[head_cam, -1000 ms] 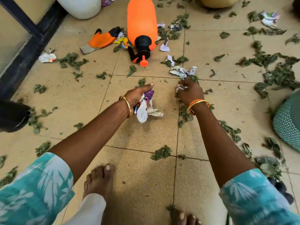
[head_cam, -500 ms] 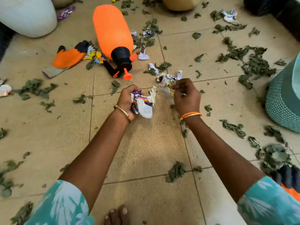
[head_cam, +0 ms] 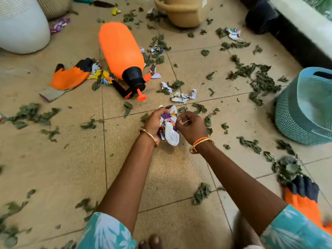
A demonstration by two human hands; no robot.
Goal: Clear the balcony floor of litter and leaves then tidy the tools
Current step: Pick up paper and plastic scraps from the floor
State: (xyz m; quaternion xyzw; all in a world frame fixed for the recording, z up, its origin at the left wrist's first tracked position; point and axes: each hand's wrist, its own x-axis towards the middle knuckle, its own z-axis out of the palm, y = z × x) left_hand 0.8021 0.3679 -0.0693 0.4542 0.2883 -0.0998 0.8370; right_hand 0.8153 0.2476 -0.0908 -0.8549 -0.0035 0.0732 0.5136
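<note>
Crumpled paper: a white-and-purple wad of litter [head_cam: 169,127] sits between your two hands, above the tan tiled floor [head_cam: 53,168].
Left hand: your left hand [head_cam: 154,122] grips the wad, fingers curled round it.
Right hand: your right hand [head_cam: 191,127] pinches a small white scrap against the wad.
Nearby litter: another crumpled scrap [head_cam: 183,96] lies just ahead of your hands; green leaves [head_cam: 258,81] are scattered all round.
Tools: an orange sprayer [head_cam: 122,54] lies on its side, an orange glove [head_cam: 69,78] beside it.
Right edge: a teal basket [head_cam: 305,108].

White pot [head_cam: 21,27] and orange glove [head_cam: 305,207] cut off.
</note>
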